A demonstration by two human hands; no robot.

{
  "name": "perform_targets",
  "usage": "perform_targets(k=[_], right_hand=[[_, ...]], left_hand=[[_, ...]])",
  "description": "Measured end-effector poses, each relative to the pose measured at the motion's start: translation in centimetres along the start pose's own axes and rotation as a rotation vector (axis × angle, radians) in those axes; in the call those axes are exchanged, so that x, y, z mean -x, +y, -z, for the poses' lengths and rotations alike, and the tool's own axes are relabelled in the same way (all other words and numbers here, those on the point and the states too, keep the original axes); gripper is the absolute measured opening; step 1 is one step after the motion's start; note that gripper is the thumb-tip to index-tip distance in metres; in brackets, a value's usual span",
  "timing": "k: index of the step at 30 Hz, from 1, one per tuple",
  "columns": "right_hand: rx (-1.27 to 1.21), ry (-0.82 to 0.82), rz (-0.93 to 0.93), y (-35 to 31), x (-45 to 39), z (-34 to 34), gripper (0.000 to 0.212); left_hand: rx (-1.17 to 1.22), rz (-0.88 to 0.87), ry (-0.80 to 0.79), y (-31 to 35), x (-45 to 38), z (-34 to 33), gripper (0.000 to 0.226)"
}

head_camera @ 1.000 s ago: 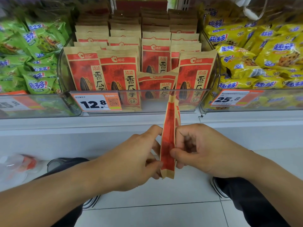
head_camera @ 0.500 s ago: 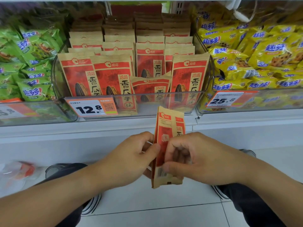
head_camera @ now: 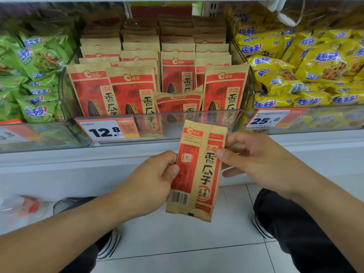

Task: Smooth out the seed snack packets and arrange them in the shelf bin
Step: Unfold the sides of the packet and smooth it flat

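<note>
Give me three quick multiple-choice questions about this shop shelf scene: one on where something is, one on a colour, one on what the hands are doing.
1. Where is the 12.8 price tag?
A. on the seed packet bin
B. on the yellow snack bin
C. on the floor

2. What colour are the snack bags left of the seed bin?
A. blue
B. green
C. white

3. How is the held seed packet gripped?
A. left hand only
B. right hand only
C. both hands

Answers: 1 A, the tag sits on that bin's front. 2 B, they are green. 3 C, the left hand and right hand pinch its opposite edges.
</note>
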State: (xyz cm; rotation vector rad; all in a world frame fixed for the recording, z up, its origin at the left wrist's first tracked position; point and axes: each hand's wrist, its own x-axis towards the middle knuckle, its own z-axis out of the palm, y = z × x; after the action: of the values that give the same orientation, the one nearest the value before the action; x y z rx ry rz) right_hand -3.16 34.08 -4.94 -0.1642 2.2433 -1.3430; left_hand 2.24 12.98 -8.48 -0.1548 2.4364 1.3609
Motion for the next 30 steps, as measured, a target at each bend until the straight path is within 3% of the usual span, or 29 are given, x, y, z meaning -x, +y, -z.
perform_targets(k=[8,11,17,23,30], right_hand=[[-0.058,-0.027,0.023,-0.2,0.1,-0.5,0.005],[-0.055,-0.062,0.027,0.0,0.1,-1.2,0.004],[-0.062,-0.108,0.087,0.4,0.1,-1.9,0.011],[-0.078,-0.132,0.079,0.0,0.4,-1.8,0.010],[-0.088,-0.110,0.086,-0.5,0.7,-1.7,0.011]], left_hand=[[0.326,-0.061,0.120,0.7,0.2,-0.1,0.020],[0.210,-0.147,0.159,0.6,0.1,-0.2,0.020],[0.060,-0.167,0.202,0.4,0.4,-0.4,0.046],[0.033,-0.164,0.259,0.5,0.2,-0.4,0.035],[0.124,-0.152,0.158,0.3,0.0,-0.9,0.023]])
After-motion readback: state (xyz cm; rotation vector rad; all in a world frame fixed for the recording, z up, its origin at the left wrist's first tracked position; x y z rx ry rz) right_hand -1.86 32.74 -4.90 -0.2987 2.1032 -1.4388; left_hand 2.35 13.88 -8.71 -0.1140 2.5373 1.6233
